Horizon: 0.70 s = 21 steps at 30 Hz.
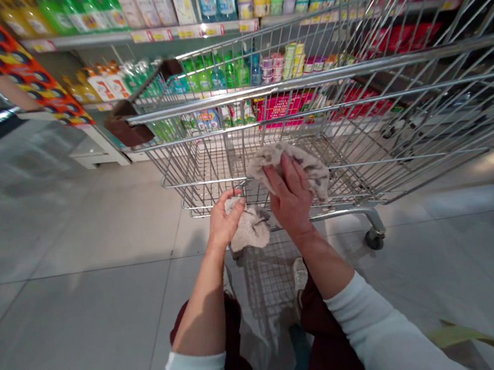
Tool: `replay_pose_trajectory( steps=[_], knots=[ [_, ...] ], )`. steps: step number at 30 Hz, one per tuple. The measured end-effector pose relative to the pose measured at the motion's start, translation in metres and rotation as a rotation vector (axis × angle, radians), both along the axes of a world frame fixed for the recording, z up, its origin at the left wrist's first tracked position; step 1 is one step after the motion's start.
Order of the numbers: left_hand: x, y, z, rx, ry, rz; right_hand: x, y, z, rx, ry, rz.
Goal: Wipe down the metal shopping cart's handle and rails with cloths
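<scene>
My right hand [291,194] presses a stained, pale cloth [318,176] against the wire side of a metal shopping cart [234,96]. Its fingers are bent over the bunched fabric. Lower and to the left, my left hand [223,222] pinches a second pale cloth [251,232] between thumb and fingers, close to the cart's lower wires. Whether those fingers also grip a wire cannot be made out. The cart stands sideways before me, and its visible basket floor is bare wire mesh.
Behind the cart, a store shelf [111,37] carries rows of bottles and tubs. More carts [451,67] nest at the right. A caster wheel [374,239] rests on the tiled floor [88,330]. An orange patterned strip [23,69] edges the shelf at left.
</scene>
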<state>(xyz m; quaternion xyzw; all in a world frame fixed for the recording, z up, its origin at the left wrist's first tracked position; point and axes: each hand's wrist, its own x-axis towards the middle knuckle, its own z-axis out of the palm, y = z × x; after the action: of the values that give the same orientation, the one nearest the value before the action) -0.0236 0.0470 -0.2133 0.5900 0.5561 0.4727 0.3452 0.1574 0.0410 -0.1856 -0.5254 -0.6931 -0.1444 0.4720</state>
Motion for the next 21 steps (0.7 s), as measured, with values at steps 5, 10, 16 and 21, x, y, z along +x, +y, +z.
replay_pose_trajectory(
  steps=[5, 10, 16, 21],
  knots=[
    [0.0, 0.001, -0.001, 0.011, 0.016, -0.002, 0.002, 0.002, -0.041, 0.048, -0.151, -0.096],
    [0.0, 0.002, -0.003, 0.032, 0.011, 0.009, 0.007, -0.002, -0.072, -0.146, -0.274, -0.035],
    [0.0, 0.001, -0.001, 0.017, 0.007, 0.014, 0.002, -0.002, -0.066, -0.279, -0.156, 0.109],
    [0.001, 0.001, -0.002, 0.001, -0.014, 0.01, 0.009, -0.008, -0.026, -0.024, 0.132, 0.118]
  ],
)
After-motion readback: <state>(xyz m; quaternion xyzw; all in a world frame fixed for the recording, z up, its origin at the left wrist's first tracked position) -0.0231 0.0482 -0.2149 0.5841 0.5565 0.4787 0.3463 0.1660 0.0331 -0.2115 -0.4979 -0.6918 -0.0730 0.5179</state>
